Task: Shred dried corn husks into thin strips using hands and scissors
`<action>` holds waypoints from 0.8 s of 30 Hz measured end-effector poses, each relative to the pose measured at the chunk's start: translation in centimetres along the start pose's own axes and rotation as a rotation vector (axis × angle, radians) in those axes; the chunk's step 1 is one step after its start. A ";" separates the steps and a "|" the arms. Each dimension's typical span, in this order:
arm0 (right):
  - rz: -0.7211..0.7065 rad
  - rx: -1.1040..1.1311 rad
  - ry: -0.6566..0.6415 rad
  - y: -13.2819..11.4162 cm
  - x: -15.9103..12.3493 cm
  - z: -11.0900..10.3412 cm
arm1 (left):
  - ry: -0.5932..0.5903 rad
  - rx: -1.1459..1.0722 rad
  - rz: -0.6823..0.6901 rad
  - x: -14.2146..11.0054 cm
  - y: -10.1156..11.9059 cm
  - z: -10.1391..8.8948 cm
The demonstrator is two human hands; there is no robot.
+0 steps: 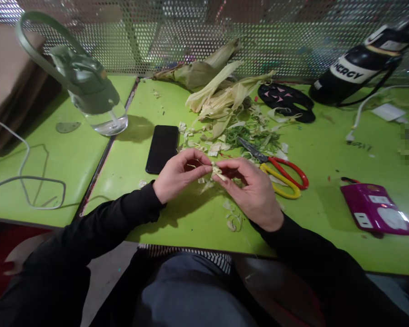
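Observation:
Between the fingertips of both hands is a small pale folded piece of corn husk [217, 171]. My left hand [184, 175] pinches its left side with thumb and forefinger. On the other side, the thumb and fingers of my right hand [254, 188] close on it too. Just beyond my hands lie loose husk scraps and a heap of thin green strips [245, 136]. Scissors [276, 165] with one red and one yellow handle rest flat beside my right hand, blades pointing up and left. A dark phone [162, 149] lies behind my left hand.
Dried corn husks [218, 91] pile against a perforated metal screen [191, 32]. A green-lidded water bottle [92, 91] stands left, a black bottle [354, 72] back right. A black palette-shaped piece [286, 101], a purple pouch-like item [378, 209] and white cables [364, 109] lie on the green table [191, 222].

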State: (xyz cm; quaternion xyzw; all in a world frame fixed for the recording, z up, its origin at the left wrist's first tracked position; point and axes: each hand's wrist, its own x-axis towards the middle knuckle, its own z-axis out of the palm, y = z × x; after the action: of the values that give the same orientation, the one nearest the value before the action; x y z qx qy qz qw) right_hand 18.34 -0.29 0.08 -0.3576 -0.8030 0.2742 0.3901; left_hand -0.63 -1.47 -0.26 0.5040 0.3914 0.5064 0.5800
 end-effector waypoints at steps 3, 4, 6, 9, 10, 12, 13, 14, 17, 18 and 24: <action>-0.160 -0.237 0.103 0.0 0.3 -0.2 | -0.063 -0.008 -0.048 -0.3 0.4 0.2; -0.201 -0.302 0.135 0.0 0.3 -0.3 | -0.088 -0.028 -0.075 -0.3 0.5 0.3; -0.231 -0.372 0.150 -0.1 0.4 -0.4 | -0.112 -0.071 -0.119 -0.4 0.6 0.3; -0.161 -0.322 0.083 -0.4 0.4 -0.4 | -0.105 -0.132 -0.151 -0.3 0.4 0.4; -0.123 -0.284 0.061 -0.5 0.3 -0.5 | -0.096 -0.148 -0.160 -0.3 0.3 0.4; -0.058 -0.214 0.029 -0.6 0.3 -0.6 | -0.073 -0.169 -0.184 -0.2 0.2 0.4; -0.039 -0.192 0.018 -0.7 0.3 -0.7 | -0.062 -0.171 -0.199 -0.2 0.2 0.4; -0.032 -0.182 0.013 -0.7 0.3 -0.8 | -0.055 -0.169 -0.213 -0.2 0.2 0.4; -0.044 -0.191 -0.003 -0.8 0.3 -0.9 | -0.049 -0.155 -0.233 -0.2 0.4 0.4; -0.048 -0.195 -0.001 -0.8 0.2 -0.9 | -0.048 -0.152 -0.233 -0.2 0.4 0.4; 0.057 -0.104 -0.006 -1.2 0.5 -1.4 | -0.052 -0.157 -0.232 -0.3 0.3 0.4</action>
State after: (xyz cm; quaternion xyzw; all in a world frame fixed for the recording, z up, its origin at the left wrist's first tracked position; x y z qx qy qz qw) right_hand 18.80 -0.36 1.90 -0.3991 -0.8069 0.2440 0.3606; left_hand -0.33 -1.86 0.06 0.4214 0.3909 0.4517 0.6823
